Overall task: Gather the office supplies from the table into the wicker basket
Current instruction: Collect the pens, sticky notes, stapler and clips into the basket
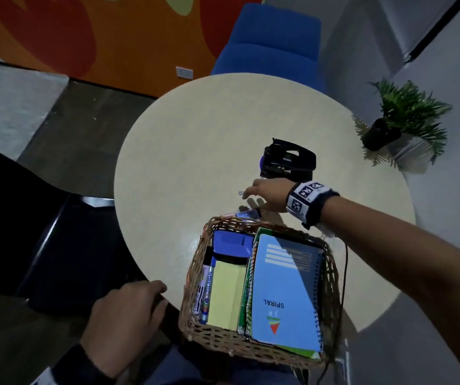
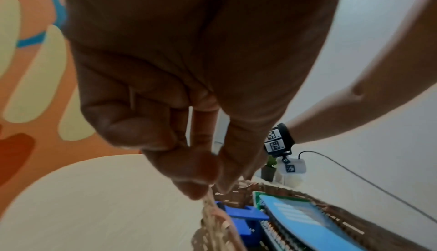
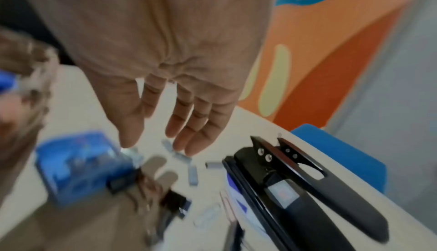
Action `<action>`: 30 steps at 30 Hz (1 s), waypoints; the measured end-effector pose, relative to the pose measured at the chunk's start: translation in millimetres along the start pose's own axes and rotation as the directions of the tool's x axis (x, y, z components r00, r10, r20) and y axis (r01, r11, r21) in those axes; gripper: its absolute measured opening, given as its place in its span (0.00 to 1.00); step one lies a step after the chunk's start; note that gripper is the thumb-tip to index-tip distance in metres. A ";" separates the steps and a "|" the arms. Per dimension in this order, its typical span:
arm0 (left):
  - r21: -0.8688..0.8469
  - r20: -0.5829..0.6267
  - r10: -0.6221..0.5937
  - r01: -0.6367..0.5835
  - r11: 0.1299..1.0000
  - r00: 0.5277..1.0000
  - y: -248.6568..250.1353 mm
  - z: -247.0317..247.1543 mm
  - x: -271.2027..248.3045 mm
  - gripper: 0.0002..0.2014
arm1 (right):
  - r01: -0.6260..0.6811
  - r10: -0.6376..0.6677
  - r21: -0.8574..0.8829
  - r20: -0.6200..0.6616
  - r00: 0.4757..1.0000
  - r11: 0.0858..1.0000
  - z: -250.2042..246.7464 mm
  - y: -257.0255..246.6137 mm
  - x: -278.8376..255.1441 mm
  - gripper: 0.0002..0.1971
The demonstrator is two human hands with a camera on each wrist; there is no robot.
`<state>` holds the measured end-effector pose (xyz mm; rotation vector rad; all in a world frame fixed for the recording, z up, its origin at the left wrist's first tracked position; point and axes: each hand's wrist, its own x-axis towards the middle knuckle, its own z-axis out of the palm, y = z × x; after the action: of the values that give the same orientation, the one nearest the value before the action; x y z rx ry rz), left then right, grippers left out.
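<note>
Wicker basket (image 1: 256,343), holding a blue spiral notebook (image 1: 287,290), sits at the round table's (image 1: 195,140) near edge; the right hand (image 1: 264,194) hovers beyond it with fingers spread, by a black hole punch (image 1: 288,161), while the left hand (image 1: 128,312) rests, loosely curled, beside the basket.

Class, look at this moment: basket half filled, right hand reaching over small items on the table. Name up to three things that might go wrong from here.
1. The basket overhangs the table edge towards the lap; the left hand rests beside it, so a knock might tip it.
2. The staple strips lie scattered under the open right hand; some may be missed or pushed away.
3. The hole punch is bulky, and notebooks already fill much of the basket.
</note>
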<state>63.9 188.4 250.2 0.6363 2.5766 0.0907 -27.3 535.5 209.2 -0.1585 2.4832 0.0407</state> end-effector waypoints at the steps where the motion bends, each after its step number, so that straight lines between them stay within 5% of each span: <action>1: 0.003 0.000 -0.024 0.024 1.000 1.000 -2.3 1.5 -1.7 0.15 | 0.041 -0.034 -0.073 0.088 0.996 0.996 3.3 1.5 7.9 0.28; 4: -0.031 -0.009 -0.084 0.083 0.996 0.996 -6.8 5.8 -7.8 0.13 | 0.183 -0.139 -0.192 0.221 0.965 0.964 16.0 -0.7 23.3 0.35; 9: -0.095 0.020 -0.145 0.146 0.985 0.989 -8.8 15.6 -16.0 0.16 | 0.300 -0.281 -0.147 0.142 0.949 0.942 28.2 -10.3 36.1 0.28; 15: -0.100 0.028 -0.156 0.158 0.982 0.987 -4.9 15.2 -15.8 0.19 | 0.421 -0.397 -0.292 0.139 0.907 0.859 29.2 -12.5 39.8 0.31; 20: -0.120 0.029 -0.178 0.180 0.976 0.984 -5.0 8.5 -13.5 0.20 | 0.346 -0.352 -0.305 0.037 0.935 0.887 17.3 -5.1 29.8 0.22; 23: -0.149 0.035 -0.190 0.193 0.970 0.981 -7.0 6.9 -13.0 0.20 | 0.236 -0.275 -0.248 -0.136 0.952 0.940 -5.3 4.7 5.3 0.24; 26: -0.207 0.031 -0.209 0.211 0.955 0.977 -11.6 8.9 -12.1 0.19 | 0.232 -0.261 -0.130 -0.296 0.919 0.964 -15.0 -6.1 -31.8 0.26; 30: -0.254 0.028 -0.187 0.188 0.949 0.982 -17.0 14.4 -4.6 0.18 | 0.385 -0.431 -0.197 -0.336 0.837 0.901 33.8 -65.9 -62.2 0.23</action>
<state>67.0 170.4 236.6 0.2935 2.5489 0.3514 50.3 479.0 220.8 -0.8201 2.7668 -0.0221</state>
